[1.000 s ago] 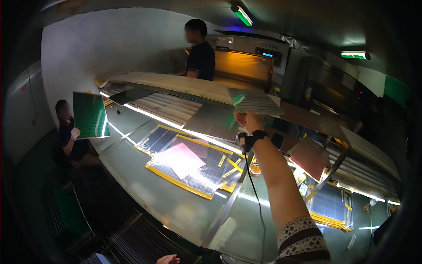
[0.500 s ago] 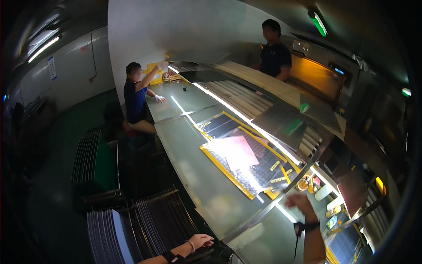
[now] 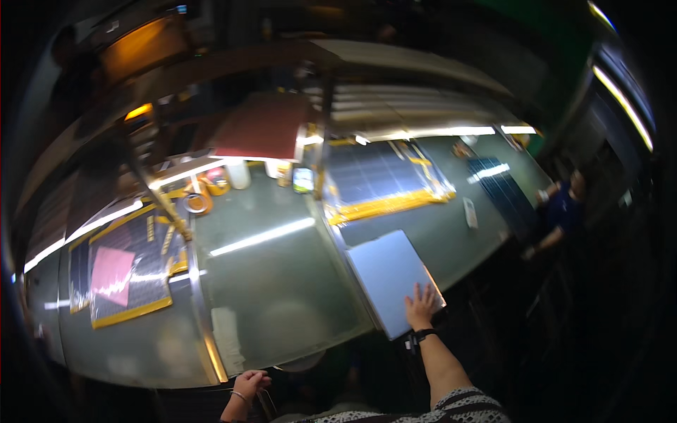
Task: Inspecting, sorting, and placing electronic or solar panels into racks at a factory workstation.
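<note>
My right hand (image 3: 421, 307) lies with its fingers spread on the near right part of a flat, rectangular, pale blue-grey panel (image 3: 386, 271). The panel rests on the glass-like worktable (image 3: 282, 282), its near right corner close to the table's front edge. A dark band circles my right wrist. My left hand (image 3: 252, 384) is at the front edge of the table, further left, with its fingers curled in and nothing visible in them. A bracelet shows on that wrist.
Yellow-taped, film-covered dark sheets (image 3: 381, 176) lie on the table; a pink sheet (image 3: 113, 275) is at left. Tape rolls (image 3: 197, 203), a white bottle (image 3: 238, 176) and a lit screen (image 3: 303, 180) stand behind. A co-worker (image 3: 560, 211) is at right beside a dark panel (image 3: 504, 194).
The view has swung right along the table. My right hand, curled and raised above the table before, now lies spread on the pale panel. My left hand's fingers are more curled.
</note>
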`<state>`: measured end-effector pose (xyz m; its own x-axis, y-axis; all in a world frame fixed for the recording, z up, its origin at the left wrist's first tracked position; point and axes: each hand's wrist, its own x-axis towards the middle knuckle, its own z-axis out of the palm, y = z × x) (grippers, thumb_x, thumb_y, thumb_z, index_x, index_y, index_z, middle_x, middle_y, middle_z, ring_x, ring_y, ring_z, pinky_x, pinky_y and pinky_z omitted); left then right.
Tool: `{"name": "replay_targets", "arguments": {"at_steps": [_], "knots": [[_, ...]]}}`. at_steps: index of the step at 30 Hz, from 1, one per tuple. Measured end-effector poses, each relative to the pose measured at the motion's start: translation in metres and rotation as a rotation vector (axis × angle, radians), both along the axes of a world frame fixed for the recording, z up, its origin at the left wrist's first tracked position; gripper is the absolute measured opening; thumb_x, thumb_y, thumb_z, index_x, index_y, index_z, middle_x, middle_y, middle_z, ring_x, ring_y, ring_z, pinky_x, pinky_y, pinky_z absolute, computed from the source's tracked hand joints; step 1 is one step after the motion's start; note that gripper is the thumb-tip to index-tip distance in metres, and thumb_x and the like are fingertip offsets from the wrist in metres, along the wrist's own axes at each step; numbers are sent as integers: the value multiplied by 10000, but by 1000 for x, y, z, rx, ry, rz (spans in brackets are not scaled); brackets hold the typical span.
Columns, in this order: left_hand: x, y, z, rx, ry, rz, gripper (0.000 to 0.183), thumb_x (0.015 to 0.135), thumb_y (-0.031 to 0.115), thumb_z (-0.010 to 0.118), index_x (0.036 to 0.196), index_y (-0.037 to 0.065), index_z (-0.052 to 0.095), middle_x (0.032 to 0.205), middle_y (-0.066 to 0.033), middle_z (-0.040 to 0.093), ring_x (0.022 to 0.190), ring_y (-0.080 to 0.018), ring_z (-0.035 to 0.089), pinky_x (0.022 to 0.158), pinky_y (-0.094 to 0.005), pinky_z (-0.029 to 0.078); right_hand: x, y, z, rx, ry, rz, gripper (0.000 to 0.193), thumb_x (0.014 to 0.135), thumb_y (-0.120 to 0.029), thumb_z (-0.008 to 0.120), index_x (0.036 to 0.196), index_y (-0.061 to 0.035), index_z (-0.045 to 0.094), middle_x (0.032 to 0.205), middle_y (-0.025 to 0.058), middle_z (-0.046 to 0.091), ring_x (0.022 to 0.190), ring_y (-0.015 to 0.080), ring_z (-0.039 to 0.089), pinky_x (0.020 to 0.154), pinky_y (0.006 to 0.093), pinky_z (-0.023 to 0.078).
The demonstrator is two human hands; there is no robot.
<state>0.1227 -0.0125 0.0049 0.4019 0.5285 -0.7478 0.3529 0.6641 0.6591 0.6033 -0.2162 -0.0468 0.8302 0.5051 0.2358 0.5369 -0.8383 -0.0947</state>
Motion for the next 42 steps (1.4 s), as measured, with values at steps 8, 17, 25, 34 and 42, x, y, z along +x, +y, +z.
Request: {"name": "replay_targets", "arguments": {"at_steps": [8, 17, 25, 34, 42], "knots": [[75, 2, 13, 67, 76, -230, 195, 863, 200, 513, 955, 44, 586, 808, -74, 650, 711, -158, 632, 558, -222, 451, 5, -72, 59, 135, 531, -177, 662, 618, -377, 729, 1123, -10, 507, 1028, 235, 566, 954, 360, 550, 797, 378, 445], [120, 12, 12, 716, 565, -561, 297, 780, 281, 616, 782, -6, 536, 654, -128, 592, 531, -197, 570, 538, -315, 475, -98, -116, 54, 950, 1492, -98, 310, 834, -277, 580, 894, 24, 628, 790, 23, 606, 700, 65, 515, 632, 226, 414], [148, 11, 18, 888, 865, -938, 523, 656, 446, 701, 771, -10, 470, 725, -196, 566, 689, -359, 556, 640, -399, 448, -101, -242, 43, 1035, 294, -672, 375, 852, -258, 547, 580, -14, 463, 508, 68, 434, 483, 144, 383, 453, 333, 317], [142, 29, -5, 790, 949, -954, 570, 631, 462, 722, 789, -17, 455, 700, -182, 554, 649, -338, 538, 629, -394, 443, -25, -331, -50, 356, 125, -892, 352, 861, -290, 463, 662, -3, 508, 624, 230, 545, 623, 405, 545, 541, 474, 421], [120, 53, -26, 721, 985, -907, 538, 631, 433, 735, 732, -1, 435, 631, -134, 517, 609, -274, 530, 582, -382, 439, -20, -331, -115, 248, 382, -986, 310, 850, -283, 447, 742, -14, 558, 696, 219, 594, 680, 392, 579, 621, 485, 451]]}}
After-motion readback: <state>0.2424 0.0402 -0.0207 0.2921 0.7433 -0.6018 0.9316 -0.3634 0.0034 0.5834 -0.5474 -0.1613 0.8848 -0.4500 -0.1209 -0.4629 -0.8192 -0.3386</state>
